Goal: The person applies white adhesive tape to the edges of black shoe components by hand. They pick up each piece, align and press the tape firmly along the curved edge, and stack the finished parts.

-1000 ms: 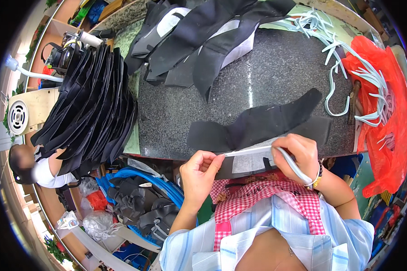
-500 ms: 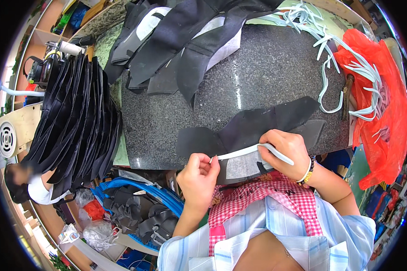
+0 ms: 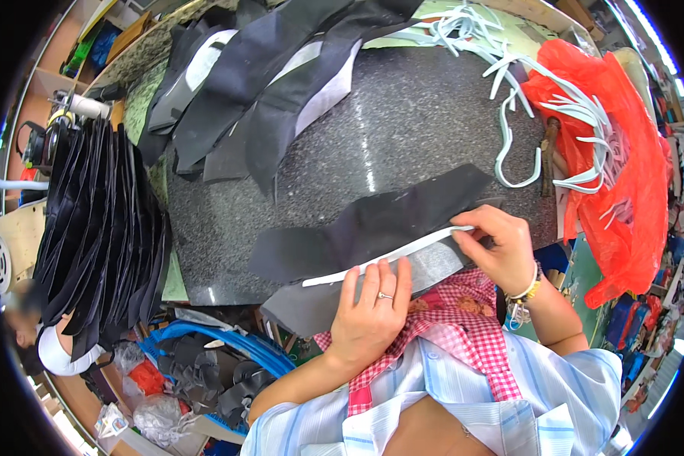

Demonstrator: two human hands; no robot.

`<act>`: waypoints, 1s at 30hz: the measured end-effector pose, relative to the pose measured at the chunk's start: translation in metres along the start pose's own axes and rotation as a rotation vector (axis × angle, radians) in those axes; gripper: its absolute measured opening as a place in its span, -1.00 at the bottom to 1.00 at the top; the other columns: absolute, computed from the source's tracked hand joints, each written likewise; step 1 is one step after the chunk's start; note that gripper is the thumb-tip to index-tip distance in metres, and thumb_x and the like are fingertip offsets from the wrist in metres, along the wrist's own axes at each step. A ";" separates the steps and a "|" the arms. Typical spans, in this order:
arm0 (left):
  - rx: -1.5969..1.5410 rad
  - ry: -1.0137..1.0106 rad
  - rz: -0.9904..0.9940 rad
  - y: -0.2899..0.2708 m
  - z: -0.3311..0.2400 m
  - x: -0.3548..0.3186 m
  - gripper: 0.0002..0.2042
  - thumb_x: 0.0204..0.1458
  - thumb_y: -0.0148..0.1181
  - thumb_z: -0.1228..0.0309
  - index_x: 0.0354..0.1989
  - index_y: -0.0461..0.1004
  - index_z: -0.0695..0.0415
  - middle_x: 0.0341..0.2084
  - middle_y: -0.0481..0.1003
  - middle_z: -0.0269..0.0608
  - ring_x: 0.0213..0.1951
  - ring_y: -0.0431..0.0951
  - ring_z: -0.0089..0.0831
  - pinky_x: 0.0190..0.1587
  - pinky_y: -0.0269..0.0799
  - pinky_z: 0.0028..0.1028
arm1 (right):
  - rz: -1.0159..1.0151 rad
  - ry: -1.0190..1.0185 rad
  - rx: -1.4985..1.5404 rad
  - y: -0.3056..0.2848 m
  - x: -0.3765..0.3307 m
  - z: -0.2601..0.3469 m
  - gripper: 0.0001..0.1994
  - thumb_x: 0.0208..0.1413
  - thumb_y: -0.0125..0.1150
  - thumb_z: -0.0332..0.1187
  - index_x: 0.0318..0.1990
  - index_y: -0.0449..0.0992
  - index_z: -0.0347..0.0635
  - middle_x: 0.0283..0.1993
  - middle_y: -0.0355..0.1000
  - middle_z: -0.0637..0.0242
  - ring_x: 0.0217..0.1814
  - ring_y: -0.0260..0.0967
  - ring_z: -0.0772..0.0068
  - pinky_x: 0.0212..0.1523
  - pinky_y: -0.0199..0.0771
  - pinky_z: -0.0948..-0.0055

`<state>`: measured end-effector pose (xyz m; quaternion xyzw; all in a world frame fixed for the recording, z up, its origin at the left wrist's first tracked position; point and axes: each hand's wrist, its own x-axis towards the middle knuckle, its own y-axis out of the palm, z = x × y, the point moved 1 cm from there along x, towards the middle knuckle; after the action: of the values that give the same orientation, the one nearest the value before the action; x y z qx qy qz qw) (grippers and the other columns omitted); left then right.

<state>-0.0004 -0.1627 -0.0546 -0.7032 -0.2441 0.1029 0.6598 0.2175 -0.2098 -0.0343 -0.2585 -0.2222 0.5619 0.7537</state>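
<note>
A thin pale strip [image 3: 342, 277] lies in a slanting line along the seam of a black shaped sheet piece [image 3: 387, 211] with a grey patch [image 3: 435, 262], at the near edge of the stone slab. Fingers stretched and side by side, my left hand [image 3: 372, 310] rests flat on the piece, its fingertips touching the strip near the left part. Thumb and forefinger of my right hand [image 3: 501, 245] pinch the strip's right end. The near part of the black piece reaches past the slab's edge, partly hidden under my left hand.
Black pieces [image 3: 235, 99] lie stacked at the slab's [image 3: 425, 114] far left. Pale strips [image 3: 501, 152] spread at far right beside a red plastic bag [image 3: 638, 205]. Many black sheets [image 3: 102, 220] hang at left. A blue basket [image 3: 258, 346] sits below; another person [image 3: 61, 349] is at far left.
My left hand has gone from pinching the strip's left end to lying flat on it. The strip now lies straight along the piece. The whole view has shifted a little.
</note>
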 end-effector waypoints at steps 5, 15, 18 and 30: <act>0.071 0.019 0.103 0.002 -0.004 0.008 -0.34 -0.11 0.30 0.15 0.23 0.40 0.13 -0.14 0.47 -0.15 -0.05 0.45 -0.29 0.12 0.30 -0.13 | 0.021 0.011 -0.046 0.003 0.009 -0.010 -0.80 0.03 0.31 -0.50 -0.16 0.54 -0.26 -0.40 0.49 0.20 -0.47 0.54 0.35 -0.45 0.52 0.44; -0.141 -0.103 0.359 -0.022 -0.005 0.058 -0.52 -0.12 0.34 0.10 -0.09 0.53 0.19 -0.03 0.43 -0.11 0.04 0.40 -0.23 0.21 0.17 -0.14 | 0.286 0.182 -0.218 -0.018 0.054 -0.034 -0.42 -0.32 0.60 -0.14 -0.16 0.40 -0.15 -0.60 0.42 0.24 -0.49 0.49 0.14 -0.45 0.41 0.24; -0.009 -0.156 -0.018 0.009 0.003 0.076 -0.50 -0.21 0.44 0.19 -0.09 0.49 0.18 0.06 0.41 -0.07 0.17 0.35 -0.14 0.26 0.15 -0.09 | 0.254 0.046 0.145 -0.021 0.023 -0.046 -0.55 -0.06 0.46 -0.27 -0.01 0.48 -0.17 -0.42 0.43 0.26 -0.50 0.43 0.27 -0.41 0.46 0.36; -0.383 0.063 -0.054 0.020 0.000 0.066 -0.74 -0.15 0.22 0.48 -0.23 0.62 0.21 -0.56 0.43 -0.24 -0.40 0.49 -0.24 -0.17 0.38 -0.30 | 0.299 -0.326 -0.349 -0.020 -0.013 -0.044 -0.64 0.17 0.13 -0.32 0.08 0.44 -0.33 0.03 0.36 0.05 0.10 0.31 -0.03 0.11 0.38 0.17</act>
<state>0.0606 -0.1307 -0.0621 -0.8120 -0.2570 0.0148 0.5239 0.2561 -0.2327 -0.0557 -0.3208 -0.3933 0.6543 0.5607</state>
